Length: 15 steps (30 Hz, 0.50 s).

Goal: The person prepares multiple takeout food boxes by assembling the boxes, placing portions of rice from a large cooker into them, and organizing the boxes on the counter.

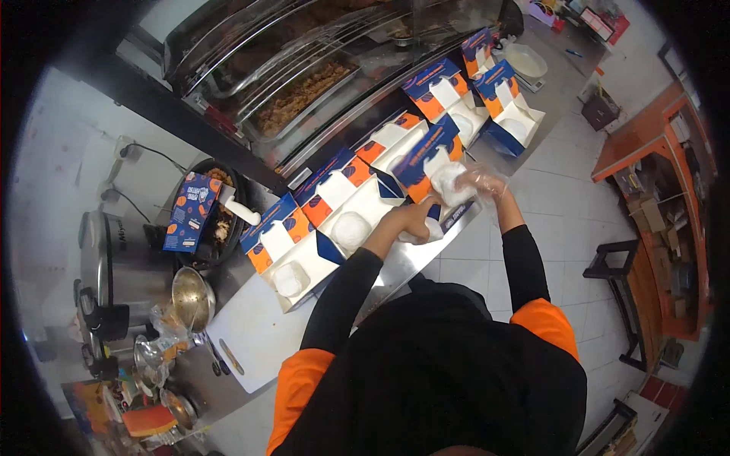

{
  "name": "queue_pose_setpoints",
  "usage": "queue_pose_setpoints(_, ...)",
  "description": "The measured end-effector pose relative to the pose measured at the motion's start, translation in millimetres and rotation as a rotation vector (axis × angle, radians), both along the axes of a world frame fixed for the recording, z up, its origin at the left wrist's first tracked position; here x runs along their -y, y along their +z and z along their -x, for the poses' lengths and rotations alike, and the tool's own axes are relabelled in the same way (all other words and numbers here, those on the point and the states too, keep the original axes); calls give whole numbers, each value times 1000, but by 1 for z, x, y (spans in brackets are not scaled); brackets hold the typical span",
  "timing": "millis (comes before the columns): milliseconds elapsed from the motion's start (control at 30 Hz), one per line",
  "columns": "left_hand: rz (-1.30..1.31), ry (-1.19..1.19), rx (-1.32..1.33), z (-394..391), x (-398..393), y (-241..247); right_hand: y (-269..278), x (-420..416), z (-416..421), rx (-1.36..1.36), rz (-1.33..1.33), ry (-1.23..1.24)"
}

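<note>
My right hand point(482, 183), in a clear plastic glove, holds a white rounded bundle point(450, 183) over an open blue-and-orange paper food box point(425, 157). At that box's left end my left hand point(409, 221) grips its blue side, thumb up and fingers curled. Another white piece point(433, 231) shows partly from under the left fingers; what it is cannot be made out. To the left, an open box point(373, 199) contains a white paper-wrapped ball point(350, 229), and the leftmost box point(322, 259) contains a similar ball point(290, 279).
More open boxes point(527, 114) line the steel counter. Behind stands a glass food warmer point(308, 57) with a tray of fried food point(308, 94). Left are a black pan point(239, 188), a rice cooker point(131, 268), a steel bowl point(193, 296), scissors point(218, 365) and a white cutting board point(256, 330).
</note>
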<state>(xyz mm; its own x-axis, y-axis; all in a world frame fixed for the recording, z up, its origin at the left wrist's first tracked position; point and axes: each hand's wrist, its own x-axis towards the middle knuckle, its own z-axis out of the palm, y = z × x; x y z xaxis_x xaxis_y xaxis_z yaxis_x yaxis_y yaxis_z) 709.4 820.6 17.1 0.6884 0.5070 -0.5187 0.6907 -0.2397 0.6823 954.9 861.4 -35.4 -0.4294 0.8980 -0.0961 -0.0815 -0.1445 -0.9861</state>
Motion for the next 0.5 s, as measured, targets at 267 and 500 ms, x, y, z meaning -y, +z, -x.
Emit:
queue_pose_setpoints(267,-283,310,231,23,53,-14,31,42,81,1279,-566,-118)
queue_pose_setpoints(500,-103,447,495,31,68,-14,13,60,80,1228,-855,297)
